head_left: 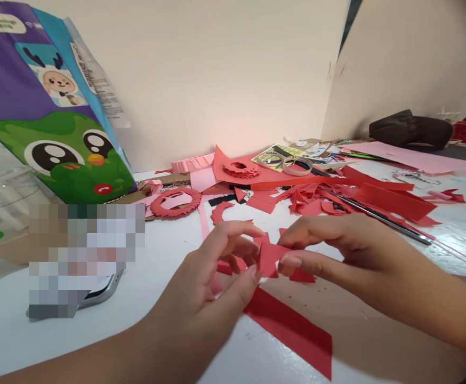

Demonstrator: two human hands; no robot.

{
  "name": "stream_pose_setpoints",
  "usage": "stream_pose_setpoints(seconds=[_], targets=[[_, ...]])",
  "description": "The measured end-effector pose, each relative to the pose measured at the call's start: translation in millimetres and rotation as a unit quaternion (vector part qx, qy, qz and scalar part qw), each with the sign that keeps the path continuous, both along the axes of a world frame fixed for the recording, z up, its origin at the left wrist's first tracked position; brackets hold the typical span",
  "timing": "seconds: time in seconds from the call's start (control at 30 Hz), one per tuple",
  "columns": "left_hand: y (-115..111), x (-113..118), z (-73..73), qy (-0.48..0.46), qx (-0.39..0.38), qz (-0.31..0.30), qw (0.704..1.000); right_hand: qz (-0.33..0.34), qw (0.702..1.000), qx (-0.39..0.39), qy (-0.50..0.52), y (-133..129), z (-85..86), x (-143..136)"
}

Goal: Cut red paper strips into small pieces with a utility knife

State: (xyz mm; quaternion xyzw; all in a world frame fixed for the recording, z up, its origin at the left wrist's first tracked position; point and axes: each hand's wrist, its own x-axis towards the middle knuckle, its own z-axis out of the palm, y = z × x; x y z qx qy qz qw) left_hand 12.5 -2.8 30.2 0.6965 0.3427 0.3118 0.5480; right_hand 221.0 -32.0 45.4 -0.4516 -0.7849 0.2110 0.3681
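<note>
Between my two hands is a small folded piece of red paper (270,259), held up over the white table. My left hand (221,272) pinches its left edge with thumb and fingers. On its right side, the thumb and fingers of my right hand (324,248) are closed on the same piece. Below the hands lies a long red paper strip (292,333). More small red pieces sit behind and under the fingers, partly hidden. Just beyond is a curved red chain of folded paper (221,212), and a closed red folded-paper ring (176,202) lies farther left.
A purple and green owl bag (57,106) stands at the left, near a phone (105,288) partly covered by a blurred patch. Rolls of tape (297,165), red scraps (305,200) and a metallic pen-like rod (385,218) lie at the back. Pink sheets (409,157) lie far right.
</note>
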Motion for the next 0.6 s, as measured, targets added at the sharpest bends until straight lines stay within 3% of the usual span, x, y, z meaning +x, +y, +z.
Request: stream_pose_setpoints(seconds=[0.1,0.17,0.37,0.6], targets=[[3.2,-0.1,-1.5,0.037,0.088,-0.002,0.995,0.012,0.999,-0.049,0.004,0.2,0.9,-1.7],[4.1,-0.4,-2.6,0.053,0.107,0.01,0.993,0.021,0.996,-0.084,0.0,-0.7,1.3,-2.9],[0.9,-0.1,-5.0,0.028,-0.035,-0.007,0.999,0.04,0.993,-0.104,-0.026,-0.5,-4.7,-1.4],[-2.4,-1.5,0.0,0.038,-0.027,-0.019,0.999,0.037,0.987,-0.131,-0.08,-2.1,-3.8,-0.8]])
